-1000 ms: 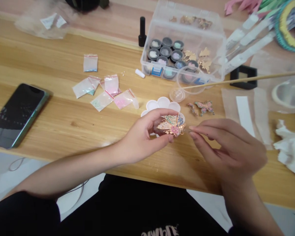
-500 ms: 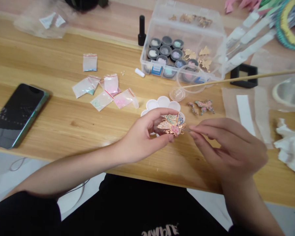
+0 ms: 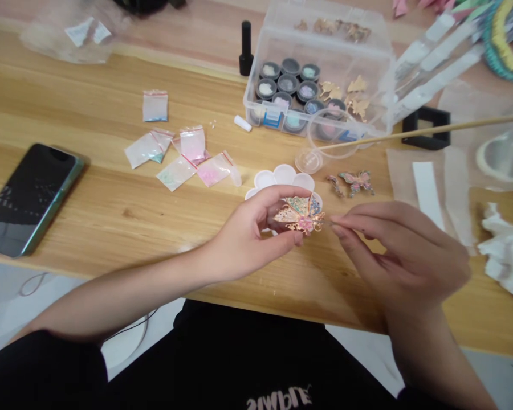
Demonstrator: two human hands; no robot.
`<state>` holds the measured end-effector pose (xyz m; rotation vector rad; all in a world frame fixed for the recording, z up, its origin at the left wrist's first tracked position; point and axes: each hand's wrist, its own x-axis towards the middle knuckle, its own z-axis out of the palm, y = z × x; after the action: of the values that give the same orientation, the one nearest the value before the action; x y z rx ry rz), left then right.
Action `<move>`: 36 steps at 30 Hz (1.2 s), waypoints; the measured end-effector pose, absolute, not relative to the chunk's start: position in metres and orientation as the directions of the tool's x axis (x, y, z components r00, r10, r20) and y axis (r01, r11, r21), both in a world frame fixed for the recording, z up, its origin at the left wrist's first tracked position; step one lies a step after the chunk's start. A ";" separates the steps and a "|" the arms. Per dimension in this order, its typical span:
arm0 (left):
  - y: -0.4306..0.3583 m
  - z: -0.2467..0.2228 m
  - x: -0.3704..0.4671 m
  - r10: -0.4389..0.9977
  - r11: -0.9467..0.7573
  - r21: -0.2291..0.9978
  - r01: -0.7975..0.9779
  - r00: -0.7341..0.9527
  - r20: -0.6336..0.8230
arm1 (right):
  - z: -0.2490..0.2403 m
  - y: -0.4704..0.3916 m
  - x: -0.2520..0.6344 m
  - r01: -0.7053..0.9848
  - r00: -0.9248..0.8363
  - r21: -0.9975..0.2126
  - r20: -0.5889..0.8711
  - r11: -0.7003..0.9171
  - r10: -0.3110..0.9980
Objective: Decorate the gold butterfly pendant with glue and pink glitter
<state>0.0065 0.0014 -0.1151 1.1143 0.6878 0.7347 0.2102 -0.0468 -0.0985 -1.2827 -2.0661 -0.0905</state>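
Wooden tabletop (image 3: 89, 188) underfoot of everything. Nearest: left hand (image 3: 248, 239), fingers clamped on butterfly ornament (image 3: 300, 215) just above white flower palette (image 3: 284, 177). Right hand (image 3: 402, 256), fingers pinched together at wing edge. Best kept steady, touched lightly. Farther back: sachets (image 3: 183, 159), clear box (image 3: 320, 85). Whatever sits between right fingertips too small to make out.

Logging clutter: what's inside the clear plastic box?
The clear plastic box holds round dark-rimmed jars of pale powders and gold butterfly charms. Front-row jars are partly hidden by its wall and blue latches.
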 end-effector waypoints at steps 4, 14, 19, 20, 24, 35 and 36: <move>0.001 -0.115 0.007 0.804 0.266 0.948 -0.176 0.583 -0.118 | -0.098 -0.047 0.211 0.803 -0.288 -0.293 0.572 0.519 0.768; 0.001 -0.114 0.007 0.810 0.265 0.947 -0.181 0.575 -0.117 | -0.098 -0.047 0.210 0.805 -0.285 -0.289 0.578 0.519 0.765; 0.001 -0.113 0.007 0.807 0.275 0.946 -0.173 0.577 -0.129 | -0.097 -0.047 0.211 0.811 -0.275 -0.292 0.574 0.507 0.771; 0.001 -0.113 0.007 0.807 0.277 0.945 -0.175 0.577 -0.129 | -0.097 -0.047 0.211 0.812 -0.270 -0.292 0.579 0.505 0.769; 0.001 -0.114 0.007 0.806 0.284 0.941 -0.183 0.578 -0.131 | -0.097 -0.048 0.212 0.815 -0.267 -0.289 0.582 0.503 0.768; 0.000 -0.114 0.007 0.799 0.279 0.943 -0.181 0.588 -0.124 | -0.099 -0.046 0.212 0.797 -0.304 -0.285 0.574 0.533 0.761; 0.000 -0.115 0.007 0.800 0.274 0.945 -0.180 0.588 -0.120 | -0.099 -0.046 0.212 0.796 -0.307 -0.282 0.575 0.536 0.758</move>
<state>0.0066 0.0001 -0.1148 1.1036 0.6779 0.7312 0.2116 -0.0459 -0.0991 -1.2517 -2.1029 -0.0719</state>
